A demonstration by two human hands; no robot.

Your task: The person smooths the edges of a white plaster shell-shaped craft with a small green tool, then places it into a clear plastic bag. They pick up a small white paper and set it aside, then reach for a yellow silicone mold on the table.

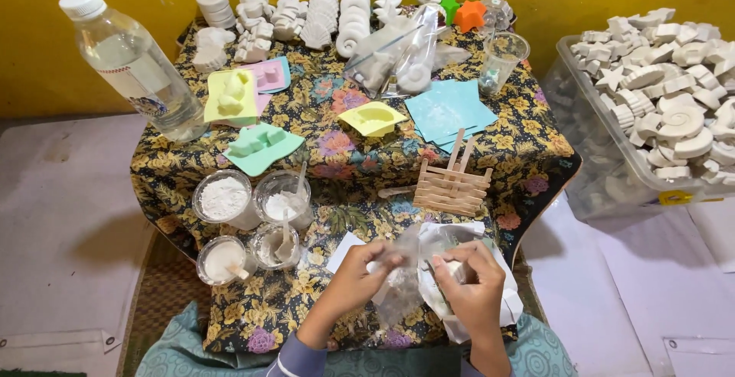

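Clear plastic bag point(398, 289) is pinched between both hands at the near edge of the desk point(536, 147): left hand point(358, 274) and right hand point(468, 285) both have fingers closed on it, and something small and white sits at the fingertips, can't tell what exactly. Biggest container is the clear bin point(612, 186) off to the right, heaped with white plaster shapes, way too many to count. Then one water bottle point(134, 67), partly full, lying tilted. Then four little clear cups point(249, 224) by the left hand, holding white powder or paste, three with a stick in them. One empty-looking clear cup point(501, 59) stands farther back.
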